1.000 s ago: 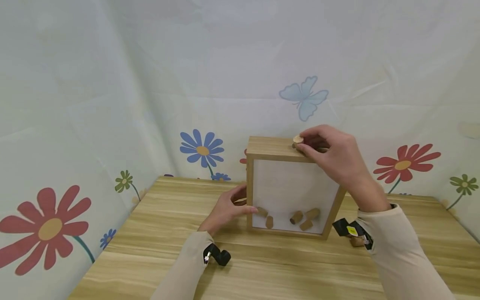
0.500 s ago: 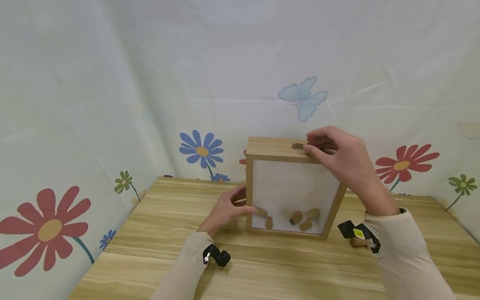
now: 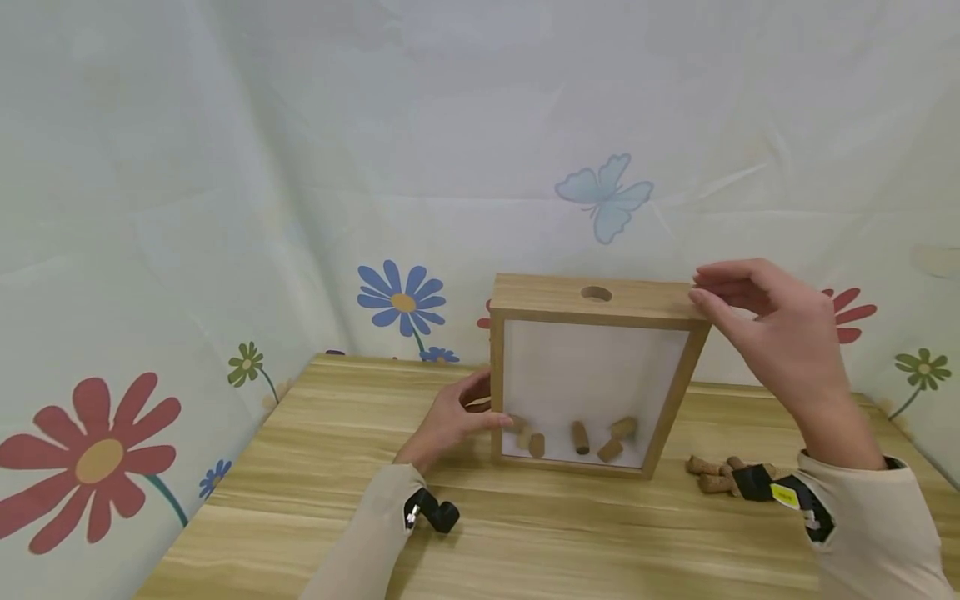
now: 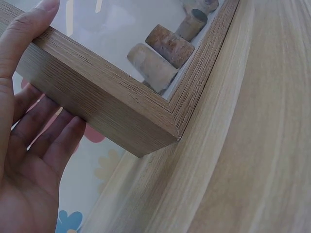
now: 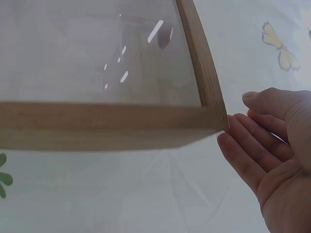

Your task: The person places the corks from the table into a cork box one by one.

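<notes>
A wooden shadow box (image 3: 517, 292) with a clear front stands upright on the table, a round hole (image 3: 597, 293) in its top. Several corks (image 3: 580, 437) lie along the bottom inside it. My left hand (image 3: 453, 417) grips the box's left side, thumb on the front edge and fingers at the side and behind, as the left wrist view also shows. Beside the top right corner, my right hand (image 3: 787, 342) holds nothing. In the right wrist view its relaxed fingers (image 5: 252, 145) are right at the frame's corner.
Several loose corks (image 3: 708, 473) lie on the wood-grain table (image 3: 570, 542) to the right of the box, partly behind the right wrist camera (image 3: 753, 482). A pale cloth printed with flowers and a butterfly (image 3: 604, 198) hangs behind the table.
The right hand let go of a cork at the hole, and then moved right to the box's top corner. Corks inside have shifted, with one more at the lower left. The left hand stays put.
</notes>
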